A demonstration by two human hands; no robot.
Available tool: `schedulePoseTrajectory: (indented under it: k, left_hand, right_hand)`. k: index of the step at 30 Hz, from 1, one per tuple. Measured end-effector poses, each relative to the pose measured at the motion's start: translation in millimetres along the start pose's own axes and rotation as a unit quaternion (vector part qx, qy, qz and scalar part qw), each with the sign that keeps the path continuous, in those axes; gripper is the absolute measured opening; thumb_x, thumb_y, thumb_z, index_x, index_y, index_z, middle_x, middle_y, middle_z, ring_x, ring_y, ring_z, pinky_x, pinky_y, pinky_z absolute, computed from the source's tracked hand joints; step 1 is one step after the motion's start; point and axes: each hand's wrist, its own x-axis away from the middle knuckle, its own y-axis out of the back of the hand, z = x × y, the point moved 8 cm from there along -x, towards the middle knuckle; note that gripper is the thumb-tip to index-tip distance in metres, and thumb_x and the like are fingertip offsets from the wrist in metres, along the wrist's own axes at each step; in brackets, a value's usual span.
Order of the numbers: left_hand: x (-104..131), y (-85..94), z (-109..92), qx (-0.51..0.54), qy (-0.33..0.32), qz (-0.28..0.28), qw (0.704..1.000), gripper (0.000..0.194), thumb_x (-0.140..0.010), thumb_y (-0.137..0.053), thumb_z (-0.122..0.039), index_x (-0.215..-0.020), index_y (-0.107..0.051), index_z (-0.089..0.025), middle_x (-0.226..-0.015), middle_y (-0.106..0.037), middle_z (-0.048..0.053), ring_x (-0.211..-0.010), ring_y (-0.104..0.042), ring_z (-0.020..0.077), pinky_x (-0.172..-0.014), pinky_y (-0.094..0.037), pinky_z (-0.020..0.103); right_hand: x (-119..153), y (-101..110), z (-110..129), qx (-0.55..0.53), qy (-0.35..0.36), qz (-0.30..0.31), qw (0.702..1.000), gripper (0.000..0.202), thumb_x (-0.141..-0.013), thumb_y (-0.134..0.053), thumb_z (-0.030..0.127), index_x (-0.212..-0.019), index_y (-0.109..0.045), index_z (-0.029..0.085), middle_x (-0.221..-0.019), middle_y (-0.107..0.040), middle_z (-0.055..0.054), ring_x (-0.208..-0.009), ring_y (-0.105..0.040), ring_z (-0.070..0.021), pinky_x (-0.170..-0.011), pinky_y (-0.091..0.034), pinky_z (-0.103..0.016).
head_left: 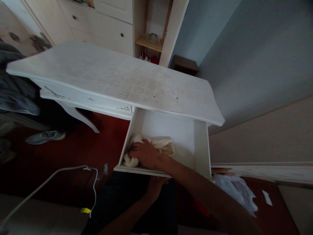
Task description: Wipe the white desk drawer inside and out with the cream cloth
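A white drawer (181,140) is pulled out from the right side of a white desk (97,68). In its front left corner lies a bunched cream cloth (167,143). My right hand (148,155) reaches in from the right, its fingers curled into the cloth and pressing it against the drawer's left wall. Below the drawer's front edge, my left hand (156,186) touches the drawer from underneath with curled fingers, which are partly hidden by the front panel.
Grey and brown stains mark the desktop. A white cabinet (102,29) stands behind the desk, beside an open shelf (149,42). On the red floor are a sneaker (45,137), a white cable (49,181) with a yellow tag, and a plastic bag (234,189).
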Motion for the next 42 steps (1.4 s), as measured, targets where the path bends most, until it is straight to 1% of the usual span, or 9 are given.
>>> schedulePoseTrajectory:
  k: [7,14,20,23,26,29,32,35,42]
  left_hand:
    - [-2.0,1.3,4.5,-0.001,-0.006,0.013,1.000,0.024,-0.062,-0.063,-0.041,-0.061,-0.065,-0.017,-0.061,-0.065,0.004,-0.059,-0.056,0.0165,-0.062,-0.044,0.030]
    - [-2.7,1.2,7.1,0.002,0.001,0.019,1.000,0.027,-0.062,-0.064,-0.043,-0.062,-0.066,-0.016,-0.063,-0.066,0.004,-0.060,-0.056,0.0163,-0.063,-0.045,0.030]
    - [-4.6,2.3,4.7,-0.046,0.012,0.026,0.999,0.029,-0.060,-0.065,-0.047,-0.055,-0.063,-0.019,-0.057,-0.064,0.004,-0.060,-0.058,0.0192,-0.065,-0.045,0.033]
    - [-6.8,4.7,5.7,-0.061,0.009,0.022,0.998,0.030,-0.060,-0.064,-0.049,-0.055,-0.066,-0.019,-0.056,-0.064,0.004,-0.059,-0.059,0.0199,-0.066,-0.045,0.034]
    - [-8.0,5.1,6.3,-0.061,0.003,0.028,0.998,0.028,-0.062,-0.063,-0.046,-0.058,-0.069,-0.019,-0.058,-0.066,0.005,-0.061,-0.059,0.0198,-0.066,-0.045,0.033]
    - [-8.6,3.6,6.4,-0.055,-0.004,0.035,0.998,0.027,-0.064,-0.063,-0.044,-0.058,-0.068,-0.018,-0.059,-0.066,0.005,-0.059,-0.059,0.0186,-0.064,-0.045,0.031]
    - [-8.8,1.6,5.5,-0.046,-0.014,0.036,0.998,0.026,-0.065,-0.063,-0.043,-0.060,-0.068,-0.018,-0.061,-0.067,0.004,-0.058,-0.059,0.0175,-0.061,-0.046,0.030]
    - [-8.0,-0.4,3.6,-0.045,-0.014,0.041,0.998,0.027,-0.065,-0.063,-0.043,-0.061,-0.068,-0.017,-0.062,-0.067,0.005,-0.058,-0.059,0.0173,-0.061,-0.047,0.030]
    - [-5.0,-2.0,-5.8,-0.056,-0.001,0.055,0.997,0.030,-0.064,-0.063,-0.046,-0.065,-0.070,-0.017,-0.067,-0.070,0.006,-0.062,-0.060,0.0186,-0.064,-0.047,0.031]
  right_hand:
    - [18.5,1.9,-10.7,0.010,-0.002,0.059,0.998,0.021,-0.087,-0.054,0.010,-0.097,-0.068,0.021,-0.097,-0.069,-0.008,-0.103,-0.057,-0.0234,-0.094,-0.035,-0.044]
    - [93.3,1.6,-49.1,-0.033,-0.084,0.105,0.990,0.019,-0.076,-0.065,0.015,-0.093,-0.071,0.021,-0.090,-0.067,-0.007,-0.095,-0.059,-0.0223,-0.088,-0.037,-0.036]
    - [153.3,10.9,-74.6,-0.035,-0.184,0.120,0.975,0.020,-0.077,-0.065,0.013,-0.094,-0.071,0.021,-0.097,-0.069,-0.006,-0.100,-0.059,-0.0220,-0.086,-0.038,-0.033]
    - [173.2,30.7,-76.5,0.031,-0.235,0.095,0.967,0.030,-0.080,-0.058,0.005,-0.103,-0.069,0.020,-0.107,-0.069,-0.009,-0.109,-0.056,-0.0229,-0.089,-0.038,-0.036]
    - [191.5,60.5,-76.8,0.126,-0.281,0.026,0.951,0.036,-0.085,-0.053,0.006,-0.114,-0.065,0.023,-0.126,-0.063,-0.010,-0.122,-0.047,-0.0255,-0.095,-0.035,-0.043]
    - [215.0,89.7,-87.4,0.210,-0.350,-0.061,0.911,0.042,-0.086,-0.050,0.008,-0.124,-0.060,0.023,-0.138,-0.055,-0.011,-0.130,-0.039,-0.0289,-0.099,-0.034,-0.047]
    - [236.7,107.3,-105.6,0.251,-0.427,-0.127,0.859,0.054,-0.081,-0.047,0.005,-0.133,-0.053,0.019,-0.142,-0.050,-0.013,-0.129,-0.038,-0.0312,-0.098,-0.037,-0.047]
    - [246.7,113.1,-115.5,0.246,-0.476,-0.163,0.829,0.061,-0.077,-0.045,0.001,-0.135,-0.051,0.015,-0.140,-0.050,-0.014,-0.125,-0.040,-0.0303,-0.099,-0.040,-0.043]
    - [254.7,91.7,-84.5,0.171,-0.474,-0.083,0.860,0.047,-0.075,-0.049,0.004,-0.116,-0.067,0.020,-0.125,-0.061,-0.011,-0.114,-0.046,-0.0293,-0.095,-0.044,-0.039]
